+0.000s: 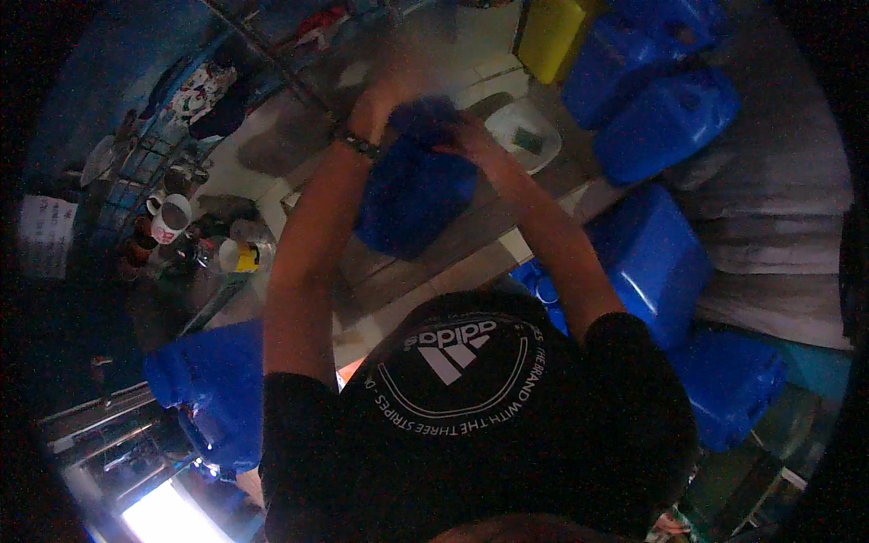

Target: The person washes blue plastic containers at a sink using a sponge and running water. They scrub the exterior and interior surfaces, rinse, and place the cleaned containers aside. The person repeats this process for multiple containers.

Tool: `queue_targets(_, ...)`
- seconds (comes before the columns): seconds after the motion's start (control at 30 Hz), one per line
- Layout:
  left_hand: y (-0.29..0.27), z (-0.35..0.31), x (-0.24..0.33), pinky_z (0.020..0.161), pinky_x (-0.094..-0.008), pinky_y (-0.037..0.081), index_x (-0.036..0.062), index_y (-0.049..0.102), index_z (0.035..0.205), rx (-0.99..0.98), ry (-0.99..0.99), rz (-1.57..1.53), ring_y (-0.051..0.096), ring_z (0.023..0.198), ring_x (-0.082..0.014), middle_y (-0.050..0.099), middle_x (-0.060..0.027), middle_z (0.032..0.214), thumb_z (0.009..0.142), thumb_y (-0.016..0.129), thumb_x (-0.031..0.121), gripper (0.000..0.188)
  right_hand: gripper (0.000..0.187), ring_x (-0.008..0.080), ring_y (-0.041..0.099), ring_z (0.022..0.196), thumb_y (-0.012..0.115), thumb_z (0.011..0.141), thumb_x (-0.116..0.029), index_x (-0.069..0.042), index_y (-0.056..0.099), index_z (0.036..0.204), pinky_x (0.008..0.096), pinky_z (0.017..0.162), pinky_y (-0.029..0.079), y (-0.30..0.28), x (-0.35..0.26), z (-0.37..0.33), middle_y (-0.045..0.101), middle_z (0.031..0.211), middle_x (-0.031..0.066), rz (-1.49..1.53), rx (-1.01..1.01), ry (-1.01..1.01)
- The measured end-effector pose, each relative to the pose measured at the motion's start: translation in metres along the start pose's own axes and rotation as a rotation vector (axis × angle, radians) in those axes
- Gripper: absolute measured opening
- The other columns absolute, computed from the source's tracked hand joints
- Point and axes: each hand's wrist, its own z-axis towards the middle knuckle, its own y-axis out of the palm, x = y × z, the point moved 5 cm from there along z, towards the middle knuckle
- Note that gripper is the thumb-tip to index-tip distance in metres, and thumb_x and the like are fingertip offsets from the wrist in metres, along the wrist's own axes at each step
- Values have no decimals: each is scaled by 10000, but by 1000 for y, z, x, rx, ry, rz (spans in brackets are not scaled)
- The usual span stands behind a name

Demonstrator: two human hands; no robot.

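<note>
A blue container (418,185) lies below and between the two outstretched forearms, above a surface of pale tiles (493,262) crossed by brownish bands. Its body is boxy with rounded edges, smooth and plastic-looking, and it sits tilted in the view. At its far end is a darker, blurred blue patch (424,118); whether it belongs to the container or is a separate piece of cloth cannot be told.

The left hand (387,86), with a dark, chunky band (358,142) around its wrist, is at the far left of that patch. It is smeared by blur, so I cannot tell whether its fingers are clenched or released. The right hand (466,140) is at the container's far right, its fingers against the blue; how firmly they grasp it is not clear.

Just beyond the right hand is a rounded, whitish basin (546,152) with a small green piece (527,140) in it. Farther up are a yellow container (552,41) and glossy, moulded blue jerrycans (668,122). Grey fabric (769,240) hangs in soft ridges along the right. At left, a rounded white mug (170,215) is near a pale tub (237,255) with a yellow label, below a thin-barred wire rack (145,185).
</note>
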Motion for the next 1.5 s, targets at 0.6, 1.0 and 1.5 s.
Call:
queue_targets(0.6,110,-134,-50,918,-418,434,-1,563,1160,380,-576,-784,578,1032,-330,614,-195,1087,758,717,411,596,272,303,653,842,601,854,-208,8,612,1020,400,708,563,-50,-72,118,652,963,159,374,-330,103)
queue_targets(1.0,56,-107,16,852,-345,472,4,576,1137,662,-107,-812,600,985,-250,630,-142,1063,736,765,193,481,154,264,648,772,597,804,-160,-35,663,868,440,647,528,-55,-70,149,663,877,138,-639,-394,-608)
queue_targets(1.5,110,-131,-32,903,-503,420,35,347,1344,441,-675,-1448,471,1155,-338,448,-162,1296,870,582,422,656,522,304,531,1102,545,905,-297,-57,391,1342,454,890,479,3,11,48,517,1259,146,404,-167,118)
